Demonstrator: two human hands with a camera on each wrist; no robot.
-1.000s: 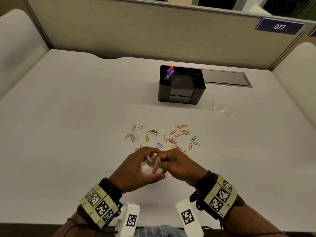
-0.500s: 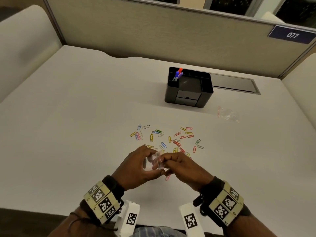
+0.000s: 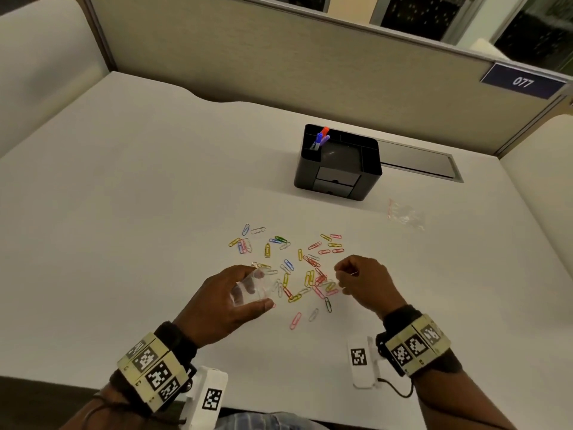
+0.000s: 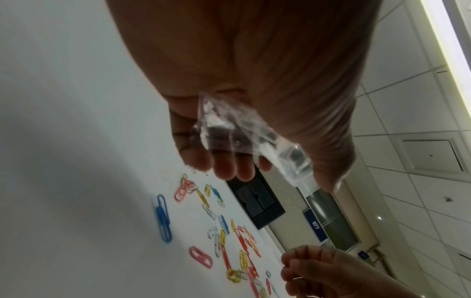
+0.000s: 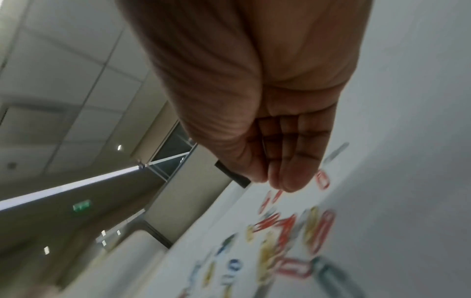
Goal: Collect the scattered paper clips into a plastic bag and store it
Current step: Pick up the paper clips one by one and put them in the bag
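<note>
Clips [image 3: 297,268] of many colours lie scattered on the white table [image 3: 124,212], between the 2 hands and a little beyond them toward the black organizer [image 3: 338,169]. The left hand [image 3: 229,299] holds a small clear bag [image 3: 252,290] just above the table at the near left edge of the scatter, thumb below and fingers [image 4: 229,165] curled over it; in the left wrist view the bag [image 4: 244,129] is crumpled against the palm and its mouth is hard to make out. The right hand [image 3: 366,283] hovers at the right edge of the scatter with its fingers [image 5: 293,161] curled in and pressed together. A thin pale glint at its fingertips may be a clip, but I cannot tell whether it pinches anything. The right wrist view is smeared with blur, so the clips [image 5: 293,231] under it read only as streaks of red, yellow and blue.

A second clear bag [image 3: 406,214] with a red strip lies flat on the table to the right of the organizer, well apart from the hands. The organizer has 2 small drawers in front and pens [image 3: 321,139] standing in its back left compartment. Behind it a grey hatch [image 3: 418,159] is set into the table. A beige partition [image 3: 279,57] walls the far side, with a blue plate [image 3: 522,81] reading 077 at its right end. Both wrists wear bands printed with black and white markers, cut off at the lower edge of the head view.
</note>
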